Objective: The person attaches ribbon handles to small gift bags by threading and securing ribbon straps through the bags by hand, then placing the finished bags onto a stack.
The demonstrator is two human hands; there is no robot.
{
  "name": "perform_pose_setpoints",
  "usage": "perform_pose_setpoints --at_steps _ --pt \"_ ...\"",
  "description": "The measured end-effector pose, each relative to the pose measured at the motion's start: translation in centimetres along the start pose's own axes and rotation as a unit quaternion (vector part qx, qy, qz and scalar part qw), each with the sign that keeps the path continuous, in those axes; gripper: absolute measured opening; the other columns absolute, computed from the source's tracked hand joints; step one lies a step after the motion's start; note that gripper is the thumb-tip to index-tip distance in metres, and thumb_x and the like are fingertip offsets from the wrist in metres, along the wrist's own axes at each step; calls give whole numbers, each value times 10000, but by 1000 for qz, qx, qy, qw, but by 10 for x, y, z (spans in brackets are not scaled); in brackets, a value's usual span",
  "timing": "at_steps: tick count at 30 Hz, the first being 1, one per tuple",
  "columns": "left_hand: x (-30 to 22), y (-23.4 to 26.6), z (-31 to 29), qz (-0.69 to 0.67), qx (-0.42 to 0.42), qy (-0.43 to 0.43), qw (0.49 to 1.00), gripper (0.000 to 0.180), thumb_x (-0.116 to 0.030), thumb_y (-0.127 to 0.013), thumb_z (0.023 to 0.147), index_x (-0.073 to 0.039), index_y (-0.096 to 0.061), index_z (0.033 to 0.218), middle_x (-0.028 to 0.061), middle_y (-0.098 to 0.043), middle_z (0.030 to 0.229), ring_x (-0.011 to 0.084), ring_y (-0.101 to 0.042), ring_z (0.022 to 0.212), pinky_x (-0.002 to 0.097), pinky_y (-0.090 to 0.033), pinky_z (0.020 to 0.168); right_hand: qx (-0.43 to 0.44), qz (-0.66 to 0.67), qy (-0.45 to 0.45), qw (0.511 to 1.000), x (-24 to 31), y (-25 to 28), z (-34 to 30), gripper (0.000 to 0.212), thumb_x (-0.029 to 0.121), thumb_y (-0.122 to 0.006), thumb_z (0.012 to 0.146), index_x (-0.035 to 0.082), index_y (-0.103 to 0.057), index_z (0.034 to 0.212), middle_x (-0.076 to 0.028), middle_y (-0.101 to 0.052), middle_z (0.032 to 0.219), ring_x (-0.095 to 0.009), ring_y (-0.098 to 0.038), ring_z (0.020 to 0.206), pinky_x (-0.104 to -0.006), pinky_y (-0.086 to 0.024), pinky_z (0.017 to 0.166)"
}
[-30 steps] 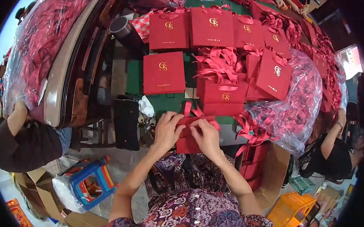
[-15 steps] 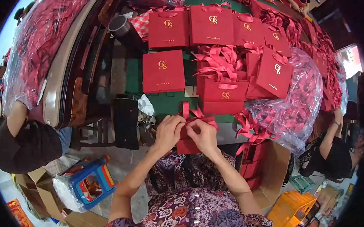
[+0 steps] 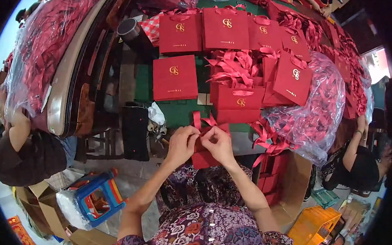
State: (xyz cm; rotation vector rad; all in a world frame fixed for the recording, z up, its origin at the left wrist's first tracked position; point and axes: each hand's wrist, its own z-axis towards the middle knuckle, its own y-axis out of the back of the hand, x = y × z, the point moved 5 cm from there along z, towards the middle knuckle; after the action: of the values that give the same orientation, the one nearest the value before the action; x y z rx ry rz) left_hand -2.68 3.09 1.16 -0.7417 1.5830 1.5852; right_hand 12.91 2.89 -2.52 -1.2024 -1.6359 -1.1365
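At the table's near edge a red paper gift bag point(image 3: 205, 159) lies in front of me, partly covered by my hands. Red ribbon point(image 3: 197, 119) loops up from it just beyond my fingers. My left hand point(image 3: 182, 143) is closed in a pinch at the bag's top, where the ribbon passes. Close beside it, my right hand point(image 3: 220, 147) pinches with thumb and forefinger at the same spot. The exact bit of ribbon between the fingertips is mostly hidden.
Finished-looking red bags point(image 3: 175, 78) and a bunch of loose ribbons point(image 3: 235, 70) cover the green tabletop. A clear plastic sack of ribbons point(image 3: 311, 113) bulges at right. A dark flask point(image 3: 131, 31), black pouch point(image 3: 135, 133) and crumpled tissue point(image 3: 156, 113) sit left. Other people work on both sides.
Both hands stay at the bag's top with only small finger movements. The right fingers have curled into a tighter pinch, and the bag has shifted slightly.
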Motion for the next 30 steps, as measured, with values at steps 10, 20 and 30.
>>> perform_pose_setpoints --at_steps 10,20,30 --pt "7 -1 -1 -83 66 39 994 118 -71 -628 903 -14 -634 1006 141 -694 903 309 -672 868 395 -509 775 43 -35 36 998 13 6 0 127 72 -719 827 15 -607 840 -59 -658 746 -129 -633 695 -292 -499 643" --pt "-1 -2 -2 -48 97 26 994 155 -120 -688 855 -45 -648 985 108 -682 916 310 -595 833 403 -483 766 -36 -108 90 989 36 8 -13 151 149 -678 924 13 -613 926 -164 -699 856 -325 -705 805 -396 -540 700" --pt "-22 -7 -20 47 9 -98 994 174 -53 -778 733 -70 -705 890 67 -673 856 291 -602 829 380 -496 746 43 -302 221 926 70 33 -2 153 182 -646 891 41 -704 880 -140 -648 882 -366 -641 844 -471 -515 753"
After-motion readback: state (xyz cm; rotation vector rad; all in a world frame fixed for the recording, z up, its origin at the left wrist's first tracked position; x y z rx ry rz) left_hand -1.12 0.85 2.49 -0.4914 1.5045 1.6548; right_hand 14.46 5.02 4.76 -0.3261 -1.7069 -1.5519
